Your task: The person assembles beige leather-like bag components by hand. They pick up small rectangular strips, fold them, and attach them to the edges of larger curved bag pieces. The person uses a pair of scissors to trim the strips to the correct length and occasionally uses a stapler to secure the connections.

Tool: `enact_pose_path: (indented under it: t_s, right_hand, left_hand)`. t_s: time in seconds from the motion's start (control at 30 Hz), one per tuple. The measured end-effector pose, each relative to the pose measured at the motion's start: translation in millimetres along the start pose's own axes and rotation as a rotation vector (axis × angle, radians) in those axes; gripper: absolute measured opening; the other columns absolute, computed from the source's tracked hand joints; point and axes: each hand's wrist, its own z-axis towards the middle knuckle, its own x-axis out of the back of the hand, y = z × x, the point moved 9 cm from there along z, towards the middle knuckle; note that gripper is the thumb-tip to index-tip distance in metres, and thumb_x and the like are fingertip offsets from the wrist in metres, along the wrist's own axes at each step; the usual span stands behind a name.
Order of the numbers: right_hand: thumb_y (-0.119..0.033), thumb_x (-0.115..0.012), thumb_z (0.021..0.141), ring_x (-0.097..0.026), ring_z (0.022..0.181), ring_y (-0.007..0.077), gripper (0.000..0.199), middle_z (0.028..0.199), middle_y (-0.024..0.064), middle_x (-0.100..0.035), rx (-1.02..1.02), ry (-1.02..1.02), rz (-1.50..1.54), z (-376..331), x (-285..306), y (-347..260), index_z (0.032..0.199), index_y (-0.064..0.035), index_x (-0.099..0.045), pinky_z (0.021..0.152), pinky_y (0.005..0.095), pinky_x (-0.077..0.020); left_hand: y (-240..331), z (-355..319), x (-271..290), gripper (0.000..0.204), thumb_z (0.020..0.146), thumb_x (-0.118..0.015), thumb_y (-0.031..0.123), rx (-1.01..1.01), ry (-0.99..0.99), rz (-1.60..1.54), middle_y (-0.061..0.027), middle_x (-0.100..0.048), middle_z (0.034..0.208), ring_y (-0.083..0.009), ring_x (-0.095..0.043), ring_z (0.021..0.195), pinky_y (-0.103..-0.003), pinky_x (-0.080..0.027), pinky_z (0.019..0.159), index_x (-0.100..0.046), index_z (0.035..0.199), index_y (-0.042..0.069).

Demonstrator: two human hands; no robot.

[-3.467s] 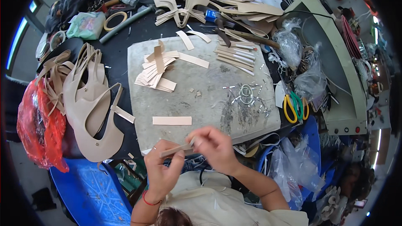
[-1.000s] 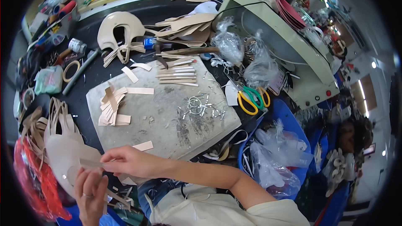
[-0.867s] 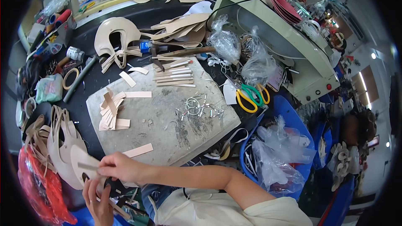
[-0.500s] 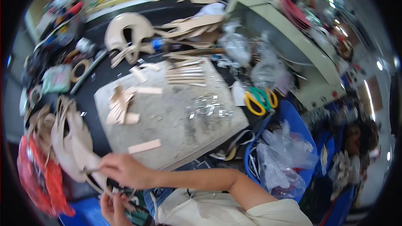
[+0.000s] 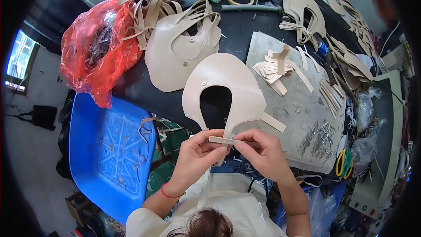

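A beige, horseshoe-shaped leather piece (image 5: 243, 79) with a small metal stud lies at the table's near edge, its narrow ends toward me. My left hand (image 5: 199, 153) is closed around those ends, thumb on top. Crosswise over them is a short, pale leather strip (image 5: 217, 139), its right end pinched between thumb and finger of my right hand (image 5: 263, 151). The fingers partly hide where strip and ends meet. Just beyond lie similar stacked leather pieces (image 5: 171, 68) with studs and straps. Another short strip (image 5: 273, 123) sits at the right, partly behind the horseshoe piece.
A worn grey board (image 5: 302, 145) carries a pile of short strips (image 5: 274, 72), rolled strips (image 5: 332, 96) and metal bits (image 5: 323, 136). Yellow and green-handled scissors (image 5: 344, 163) are at its right. A red plastic bag (image 5: 98, 48) and a blue basin (image 5: 109, 145) stand at left.
The view has swung to the left. My hands have come together in front of me, from the stacked leather at left, and now hold the horseshoe piece and a short strip.
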Motion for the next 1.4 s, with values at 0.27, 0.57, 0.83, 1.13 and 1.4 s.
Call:
enact_pose_path:
  t_s: [0.27, 0.57, 0.83, 1.13, 1.4]
  right_hand:
    - [-0.004, -0.062, 0.085, -0.058, 0.075, 0.0068, 0.013, 0.085, 0.0045, -0.062, -0.112, 0.000, -0.043, 0.5, 0.6, 6.5, 0.096, 0.0038, -0.062, 0.065, 0.0200, -0.0471]
    - [-0.004, -0.062, 0.083, -0.046, 0.057, 0.0033, 0.012, 0.073, 0.0019, -0.056, -0.045, 0.009, 0.000, 2.2, 0.1, 3.5, 0.094, 0.0017, -0.064, 0.048, 0.0207, -0.0346]
    - [-0.002, -0.062, 0.082, -0.047, 0.058, 0.0024, 0.013, 0.074, 0.0019, -0.057, -0.032, -0.008, 0.140, -0.5, -2.3, 3.6, 0.094, 0.0009, -0.065, 0.049, 0.0188, -0.0355]
    - [-0.003, -0.063, 0.081, -0.056, 0.056, 0.0117, 0.018, 0.075, 0.0091, -0.061, 0.087, 0.149, -0.243, -12.9, -0.4, -19.3, 0.099, -0.0001, -0.058, 0.049, 0.0248, -0.0435]
    - [-0.002, -0.062, 0.083, -0.067, 0.070, 0.0180, 0.022, 0.081, 0.0137, -0.064, 0.022, 0.168, -0.160, -20.3, 11.0, -13.2, 0.100, 0.0002, -0.048, 0.062, 0.0289, -0.0534]
  left_hand:
    - [-5.1, 6.2, -6.1, 0.040, 0.084, -0.063, 0.000, -0.009, -0.039, -0.015, -0.0083, -0.061, 0.097, -0.0119, -0.060, 0.087, -0.022, -0.049, 0.068, -0.050, 0.121, -0.006]
    - [-3.9, 6.4, -5.1, 0.034, 0.089, -0.057, 0.004, -0.017, -0.052, -0.026, -0.0079, -0.056, 0.102, -0.0150, -0.061, 0.090, -0.026, -0.052, 0.073, -0.050, 0.121, -0.005]
    - [-13.8, 6.7, 1.8, 0.023, 0.092, -0.054, 0.007, 0.067, 0.020, -0.145, -0.0101, -0.048, 0.112, -0.0189, -0.061, 0.092, -0.031, -0.054, 0.076, -0.054, 0.111, -0.005]
    - [-9.9, 4.3, -9.7, 0.025, 0.088, -0.058, 0.001, 0.019, -0.034, 0.038, -0.0111, -0.063, 0.098, -0.0165, -0.064, 0.084, -0.027, -0.052, 0.078, -0.058, 0.112, -0.006]
    - [-13.2, 5.2, -10.4, 0.026, 0.087, -0.060, 0.002, -0.023, 0.029, 0.014, -0.0142, -0.065, 0.098, -0.0177, -0.065, 0.087, -0.028, -0.053, 0.079, -0.058, 0.111, -0.007]
